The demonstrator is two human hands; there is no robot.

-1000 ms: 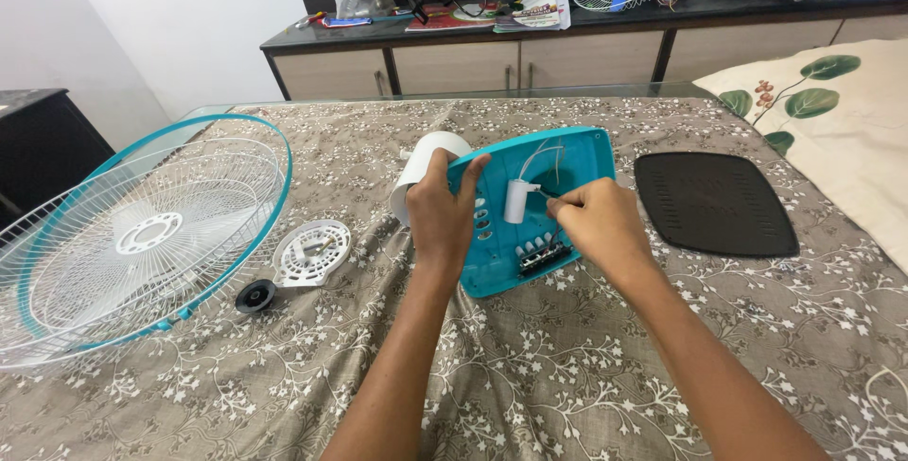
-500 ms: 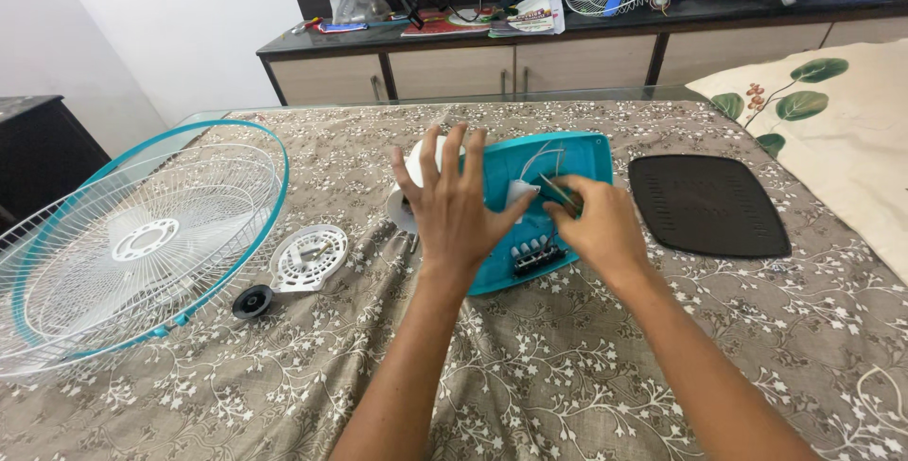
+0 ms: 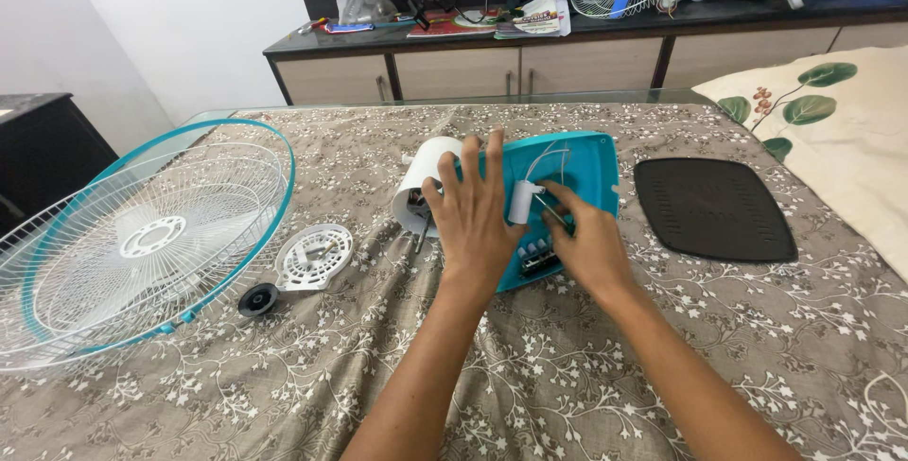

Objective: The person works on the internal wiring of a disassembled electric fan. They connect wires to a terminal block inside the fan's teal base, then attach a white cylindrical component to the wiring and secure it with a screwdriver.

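An upturned teal fan base [image 3: 588, 164] lies on the covered table, with wires, a small white cylinder [image 3: 522, 202] and a switch block [image 3: 535, 257] inside it. A white tube [image 3: 422, 175] sticks out of its left side. My left hand [image 3: 476, 220] lies flat on the base's left part with its fingers spread. My right hand [image 3: 588, 245] is inside the base, beside the white cylinder, pinching a thin dark tool [image 3: 555, 214].
A teal-rimmed white fan grille [image 3: 142, 234] lies at the left, with a white round disc [image 3: 313, 255] and a black nut [image 3: 257, 299] beside it. A black plate [image 3: 711, 208] and a leaf-print pillow [image 3: 837, 130] are at the right. A sideboard [image 3: 520, 66] stands behind.
My left hand went from gripping the base's left edge to lying flat with spread fingers. My right hand has shifted slightly lower inside the base.
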